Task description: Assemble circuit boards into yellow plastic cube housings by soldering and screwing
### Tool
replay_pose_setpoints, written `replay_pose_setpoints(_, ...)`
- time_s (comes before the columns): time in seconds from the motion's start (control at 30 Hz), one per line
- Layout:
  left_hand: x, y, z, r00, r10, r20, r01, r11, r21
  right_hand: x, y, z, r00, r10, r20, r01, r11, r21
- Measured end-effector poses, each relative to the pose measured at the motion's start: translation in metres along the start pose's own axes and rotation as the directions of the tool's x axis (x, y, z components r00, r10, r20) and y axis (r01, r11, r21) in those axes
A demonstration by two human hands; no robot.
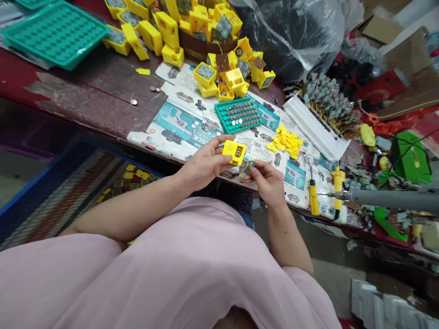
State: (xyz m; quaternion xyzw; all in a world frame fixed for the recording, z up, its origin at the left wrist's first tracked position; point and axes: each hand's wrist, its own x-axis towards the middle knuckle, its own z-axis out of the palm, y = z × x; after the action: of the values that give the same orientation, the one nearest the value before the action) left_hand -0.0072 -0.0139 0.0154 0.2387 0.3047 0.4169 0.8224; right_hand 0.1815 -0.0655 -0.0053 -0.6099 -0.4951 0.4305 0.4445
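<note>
My left hand (202, 165) grips a small yellow plastic case (233, 151) over the table's front edge. Speaker holes and an uncovered slot holding small round cells show on the case's upper face. Just to its right, my right hand (268, 180) pinches a small greyish-green electronic part (252, 165), with a yellow wire running toward the case. Beyond my hands sits a green tray (219, 114) with rows of button cells. A heap of small yellow plastic covers (287, 141) lies to the right of that tray.
Yellow cases (168, 29) fill and surround a box at the back. A white foam rack (315, 128) of wired parts stands right. Near the right front lie a yellow screwdriver (313, 196) and a grey rod-like tool (384, 199). A blue-rimmed crate (51, 183) is below left.
</note>
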Motion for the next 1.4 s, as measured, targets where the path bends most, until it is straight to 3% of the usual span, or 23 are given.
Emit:
replay_pose_setpoints(0.1, 0.0, 0.002, 0.0, 1.0, -0.002, -0.007, 0.002, 1.0, -0.009, -0.002, -0.002, -0.004, 0.998, -0.04, 0.045, 0.043, 0.996, -0.08)
replay_pose_setpoints(0.27, 0.001, 0.003, 0.0, 1.0, -0.012, -0.015, 0.012, 0.999, -0.032, -0.003, -0.01, -0.013, 0.933, -0.352, 0.077, 0.355, 0.859, -0.368)
replay_pose_setpoints(0.47, 0.002, -0.003, 0.009, 0.999, 0.038, 0.018, -0.038, 0.999, -0.022, 0.003, -0.012, 0.01, 0.866, -0.491, 0.096, 0.482, 0.767, -0.424)
replay_pose_setpoints(0.57, 0.002, -0.004, 0.011, 0.998, 0.054, 0.035, -0.053, 0.998, -0.013, 0.005, -0.009, 0.021, 0.855, -0.518, 0.038, 0.489, 0.78, -0.391)
replay_pose_setpoints(0.7, 0.004, -0.004, 0.005, 0.996, 0.085, -0.04, -0.085, 0.996, 0.007, 0.004, -0.009, 0.013, 0.846, -0.504, -0.171, 0.433, 0.838, -0.331)
replay_pose_setpoints(0.77, 0.008, -0.002, 0.002, 0.994, -0.031, -0.103, 0.025, 0.998, -0.062, 0.003, -0.014, 0.003, 0.763, -0.589, -0.268, 0.463, 0.786, -0.41)
replay_pose_setpoints(0.83, 0.013, 0.0, 0.003, 0.97, -0.212, -0.123, 0.188, 0.966, -0.179, 0.001, -0.02, -0.004, 0.604, -0.743, -0.288, 0.524, 0.643, -0.558)
replay_pose_setpoints(0.9, 0.02, 0.001, 0.008, 0.934, -0.343, -0.101, 0.305, 0.912, -0.276, 0.001, -0.023, -0.004, 0.471, -0.866, -0.169, 0.569, 0.445, -0.692)
replay_pose_setpoints(0.93, 0.023, 0.002, 0.012, 0.923, -0.375, -0.089, 0.333, 0.892, -0.306, 0.001, -0.022, -0.002, 0.449, -0.891, -0.069, 0.582, 0.349, -0.735)
replay_pose_setpoints(0.97, 0.025, 0.002, 0.016, 0.915, -0.395, -0.082, 0.35, 0.879, -0.324, 0.002, -0.02, 0.0, 0.461, -0.887, 0.035, 0.589, 0.276, -0.76)
replay_pose_setpoints(1.03, 0.03, 0.001, 0.023, 0.909, -0.411, -0.075, 0.363, 0.866, -0.343, 0.003, -0.014, 0.006, 0.534, -0.826, 0.18, 0.589, 0.21, -0.781)
replay_pose_setpoints(1.1, 0.031, 0.001, 0.028, 0.908, -0.413, -0.069, 0.362, 0.858, -0.364, 0.005, -0.01, 0.008, 0.582, -0.784, 0.214, 0.577, 0.213, -0.789)
replay_pose_setpoints(1.17, 0.031, 0.0, 0.029, 0.908, -0.413, -0.067, 0.357, 0.849, -0.39, 0.006, -0.01, 0.006, 0.588, -0.787, 0.186, 0.59, 0.26, -0.765)
replay_pose_setpoints(1.23, 0.029, 0.001, 0.029, 0.906, -0.417, -0.076, 0.356, 0.845, -0.399, 0.007, -0.013, 0.003, 0.62, -0.779, 0.09, 0.595, 0.393, -0.701)
replay_pose_setpoints(1.3, 0.025, 0.003, 0.028, 0.895, -0.436, -0.096, 0.374, 0.848, -0.376, 0.007, -0.016, -0.001, 0.719, -0.685, -0.112, 0.515, 0.635, -0.575)
replay_pose_setpoints(1.37, 0.022, 0.006, 0.025, 0.891, -0.437, -0.121, 0.383, 0.868, -0.315, 0.01, -0.017, -0.004, 0.823, -0.474, -0.312, 0.367, 0.865, -0.343)
replay_pose_setpoints(1.4, 0.021, 0.008, 0.022, 0.899, -0.418, -0.134, 0.372, 0.888, -0.272, 0.011, -0.016, -0.007, 0.863, -0.344, -0.371, 0.29, 0.937, -0.196)
